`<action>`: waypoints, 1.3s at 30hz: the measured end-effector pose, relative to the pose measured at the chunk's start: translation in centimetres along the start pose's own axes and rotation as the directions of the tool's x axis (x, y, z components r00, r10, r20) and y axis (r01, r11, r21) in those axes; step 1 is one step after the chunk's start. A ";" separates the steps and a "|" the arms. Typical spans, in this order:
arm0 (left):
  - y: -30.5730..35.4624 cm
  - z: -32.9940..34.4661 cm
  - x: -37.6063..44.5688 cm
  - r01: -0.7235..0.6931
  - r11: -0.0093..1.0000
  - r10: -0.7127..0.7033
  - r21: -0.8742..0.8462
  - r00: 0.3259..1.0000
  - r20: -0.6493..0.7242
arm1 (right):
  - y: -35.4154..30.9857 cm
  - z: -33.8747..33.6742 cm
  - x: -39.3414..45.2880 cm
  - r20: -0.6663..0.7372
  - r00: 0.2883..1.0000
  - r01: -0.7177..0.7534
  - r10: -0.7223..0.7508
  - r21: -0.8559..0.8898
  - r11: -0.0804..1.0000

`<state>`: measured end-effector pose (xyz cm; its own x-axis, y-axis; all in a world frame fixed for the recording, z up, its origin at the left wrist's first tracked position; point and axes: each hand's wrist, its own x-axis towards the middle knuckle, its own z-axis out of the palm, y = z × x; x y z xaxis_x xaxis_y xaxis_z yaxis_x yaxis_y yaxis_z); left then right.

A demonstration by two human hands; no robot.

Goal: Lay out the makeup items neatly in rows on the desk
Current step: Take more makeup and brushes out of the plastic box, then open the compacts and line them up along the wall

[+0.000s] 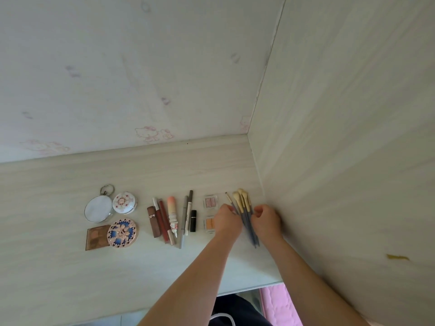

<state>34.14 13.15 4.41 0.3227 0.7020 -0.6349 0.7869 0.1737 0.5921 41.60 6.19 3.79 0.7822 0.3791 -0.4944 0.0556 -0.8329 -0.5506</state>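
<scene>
Makeup items lie in a row across the pale desk (58, 267). At the right end, several makeup brushes (244, 208) with blue handles and cream bristles lie bunched together. My left hand (227, 220) pinches their handles from the left. On the other side, my right hand (266, 220) touches the same handles with curled fingers. Two small eyeshadow pans (210, 202) sit just left of my left hand, the lower orange one partly hidden by it. Further left are a black lipstick (193, 220), pencils (186, 220) and lip tubes (162, 220).
At the left end sit a round mirror (98, 209), a white floral compact (124, 202), a blue patterned compact (122, 233) and a brown palette (95, 236). A side panel (341, 161) rises directly right of the brushes. The desk's front edge (247, 288) is near my body.
</scene>
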 end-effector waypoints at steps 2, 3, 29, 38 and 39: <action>-0.2 -0.6 -0.2 -0.026 1.000 0.026 0.010 1.000 0.005 | -0.2 -0.2 -0.1 0.018 0.999 0.043 -0.042 -0.015 0.999; -0.3 -1.0 -0.3 -0.035 0.999 0.035 0.003 0.999 0.003 | -0.3 -0.4 -0.3 0.033 0.997 0.071 -0.069 -0.043 0.997; -14.1 -17.5 -2.4 -0.189 0.965 0.248 0.182 0.883 -0.398 | -9.5 10.2 -8.4 0.375 0.734 0.675 -0.566 -0.490 0.551; -20.4 -27.1 0.2 -0.253 0.920 0.352 0.300 0.869 -0.347 | -14.1 18.4 -13.6 0.297 0.761 0.642 -0.577 -0.477 0.600; -20.9 -28.2 0.6 -0.255 0.912 0.359 0.320 0.874 -0.328 | -14.7 19.3 -14.1 0.285 0.764 0.638 -0.579 -0.470 0.610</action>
<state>3.04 29.43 5.64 0.3922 0.9021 -0.1797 0.8042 -0.2415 0.5431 17.80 20.82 5.86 0.3882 0.8868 -0.2506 0.8245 -0.4557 -0.3354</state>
